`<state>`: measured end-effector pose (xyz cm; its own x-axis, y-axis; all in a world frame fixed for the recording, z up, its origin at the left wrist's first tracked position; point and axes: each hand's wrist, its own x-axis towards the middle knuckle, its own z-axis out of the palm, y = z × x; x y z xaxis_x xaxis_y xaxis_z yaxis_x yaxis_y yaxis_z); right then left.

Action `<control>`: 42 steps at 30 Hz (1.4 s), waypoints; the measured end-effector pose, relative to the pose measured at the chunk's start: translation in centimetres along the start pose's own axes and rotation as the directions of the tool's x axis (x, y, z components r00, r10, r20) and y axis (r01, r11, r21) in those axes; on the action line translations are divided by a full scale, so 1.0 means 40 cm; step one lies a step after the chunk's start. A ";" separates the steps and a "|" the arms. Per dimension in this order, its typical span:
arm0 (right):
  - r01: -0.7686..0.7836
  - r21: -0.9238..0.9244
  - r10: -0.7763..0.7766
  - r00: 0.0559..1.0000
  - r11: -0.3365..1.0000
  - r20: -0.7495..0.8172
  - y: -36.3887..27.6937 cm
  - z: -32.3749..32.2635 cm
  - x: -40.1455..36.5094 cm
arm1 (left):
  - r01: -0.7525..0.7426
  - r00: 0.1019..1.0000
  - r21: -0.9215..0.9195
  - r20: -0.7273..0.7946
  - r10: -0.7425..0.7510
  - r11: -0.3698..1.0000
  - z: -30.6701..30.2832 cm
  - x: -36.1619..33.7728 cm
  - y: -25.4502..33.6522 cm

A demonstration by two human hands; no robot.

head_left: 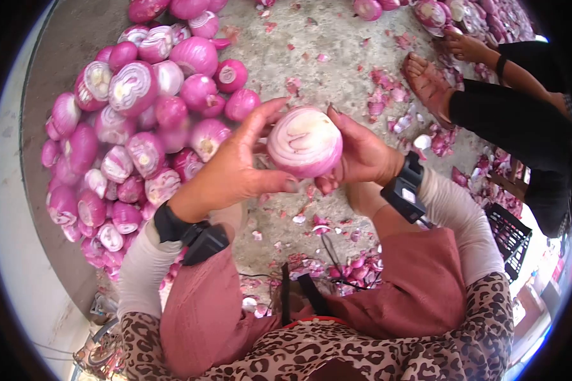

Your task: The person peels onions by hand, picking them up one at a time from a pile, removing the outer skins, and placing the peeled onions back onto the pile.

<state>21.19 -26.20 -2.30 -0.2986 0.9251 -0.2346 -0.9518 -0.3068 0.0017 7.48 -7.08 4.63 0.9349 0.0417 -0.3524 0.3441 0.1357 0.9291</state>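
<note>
A large peeled red onion (pixel 304 141), pale on top with pink sides, is held up between my two hands. My left hand (pixel 235 162) curves around its left side, fingers behind and thumb below, with a gap at the palm. On the other side my right hand (pixel 367 151) grips it, thumb near the top and fingertips low. Part of the right fingers is hidden behind the onion. Left of my hands lies a big heap of peeled onions (pixel 132 89), some with pale cut faces.
Onion skins (pixel 388 92) litter the concrete floor (pixel 286 54). More skins and pieces lie between my knees. At the right, another person's foot (pixel 429 86) and hand (pixel 467 47) are near more onions (pixel 431 14). A black plastic crate (pixel 508 238) stands by my right elbow.
</note>
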 end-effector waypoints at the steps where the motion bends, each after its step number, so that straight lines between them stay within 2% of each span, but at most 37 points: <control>1: 0.004 -0.058 -0.005 1.000 0.998 -0.029 0.000 0.028 0.005 | -0.016 0.999 0.020 0.033 0.015 1.000 0.003 0.000 0.000; 2: 0.011 -0.041 -0.011 1.000 0.999 -0.005 0.000 0.030 0.010 | -0.031 0.997 0.042 0.072 0.028 0.999 0.003 -0.001 -0.001; 4: -0.104 -0.213 0.094 0.994 0.971 -0.056 -0.002 0.034 0.017 | 0.013 0.996 0.060 0.087 -0.019 0.998 -0.005 -0.011 -0.009; 7: -0.070 -0.286 0.060 0.997 0.956 -0.041 0.004 0.042 0.017 | 0.147 0.989 -0.222 0.043 -0.141 0.964 -0.010 -0.016 -0.001; 8: -0.079 -0.320 0.077 0.997 0.944 -0.020 0.003 0.043 0.017 | 0.153 0.988 -0.207 0.055 -0.144 0.966 -0.017 -0.017 -0.001; 10: -0.074 -0.280 0.088 0.996 0.957 0.035 -0.001 0.048 0.010 | 0.211 0.977 -0.491 0.092 -0.190 0.845 -0.041 -0.020 -0.014; 12: -0.006 -0.567 0.004 1.000 0.824 -0.005 -0.008 0.064 0.002 | 0.189 0.981 -0.523 0.062 -0.184 0.831 -0.046 -0.031 -0.017; 13: -0.081 -0.560 0.034 0.995 0.825 -0.094 -0.020 0.095 -0.001 | 0.164 0.979 -0.614 0.009 -0.201 0.772 -0.047 -0.035 -0.020; 14: -0.069 -0.565 0.031 0.997 0.822 -0.076 -0.017 0.090 0.004 | 0.128 0.974 -0.697 -0.045 -0.221 0.705 -0.050 -0.038 -0.024; 16: -0.014 -0.655 -0.060 0.994 0.756 -0.091 -0.009 0.083 0.007 | 0.107 0.967 -0.695 -0.094 -0.237 0.711 -0.057 -0.041 -0.026; 17: -0.101 -0.634 -0.028 0.981 0.766 -0.190 -0.014 0.082 0.000 | 0.113 0.966 -0.719 -0.081 -0.244 0.686 -0.060 -0.037 -0.026; 18: -0.103 -0.635 -0.025 0.981 0.766 -0.191 -0.016 0.075 -0.001 | 0.121 0.966 -0.744 -0.065 -0.251 0.658 -0.062 -0.035 -0.029; 20: -0.046 -0.761 -0.092 0.986 0.647 -0.138 -0.018 0.048 -0.003 | 0.122 0.963 -0.769 -0.060 -0.261 0.628 -0.066 -0.034 -0.040; 22: -0.068 -0.802 -0.089 0.985 0.594 -0.149 -0.022 0.029 -0.009 | 0.113 0.964 -0.795 -0.057 -0.259 0.595 -0.068 -0.030 -0.040; 24: -0.091 -0.841 -0.077 0.985 0.533 -0.155 -0.033 0.031 -0.014 | 0.158 0.957 -0.743 -0.045 -0.285 0.651 -0.069 -0.031 -0.028; 26: 0.038 -0.865 -0.221 0.972 0.501 -0.086 -0.031 0.053 -0.010 | 0.122 0.962 -0.719 -0.085 -0.261 0.685 -0.057 -0.032 -0.022; 28: 0.030 -0.892 -0.235 0.968 0.451 -0.087 -0.035 0.059 -0.003 | 0.092 0.964 -0.692 -0.117 -0.238 0.716 -0.053 -0.030 -0.019; 30: 0.012 -0.913 -0.256 0.961 0.409 -0.102 -0.038 0.068 -0.001 | 0.094 0.985 -0.417 -0.090 -0.144 0.904 -0.053 -0.022 -0.020; 31: -0.002 -0.807 -0.235 0.956 0.591 -0.175 -0.043 0.076 0.002 | 0.155 0.977 -0.356 -0.080 -0.195 0.921 -0.058 -0.017 -0.017; 32: -0.009 -0.665 -0.204 0.949 0.747 -0.242 -0.047 0.081 0.004 | 0.155 0.978 -0.369 -0.074 -0.195 0.917 -0.055 -0.017 -0.017; 33: 0.047 -0.597 -0.215 0.953 0.801 -0.214 -0.043 0.075 0.008 | 0.128 0.986 -0.209 -0.079 -0.147 0.969 -0.050 -0.017 -0.017; 34: 0.039 -0.596 -0.214 0.951 0.802 -0.225 -0.039 0.075 0.010 | 0.096 0.992 -0.043 -0.077 -0.099 0.995 -0.045 -0.017 -0.015; 36: 0.085 -0.536 -0.219 0.957 0.840 -0.192 -0.034 0.078 0.016 | 0.096 0.992 0.008 -0.083 -0.095 0.995 -0.035 -0.021 -0.014; 38: 0.114 -0.567 -0.239 0.959 0.816 -0.152 -0.021 0.055 0.019 | 0.003 0.997 0.250 -0.071 0.015 0.968 -0.033 -0.027 -0.019; 42: 0.133 -0.558 -0.307 0.923 0.819 -0.231 -0.007 0.055 0.017 | 0.013 0.995 0.197 -0.099 0.007 0.980 -0.029 -0.024 -0.024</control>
<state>21.11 -25.00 -0.31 0.0331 0.8964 -0.4421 -0.7802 -0.2533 -0.5720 6.14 -6.08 3.97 0.9241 0.1403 -0.3554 0.3663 -0.0610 0.9285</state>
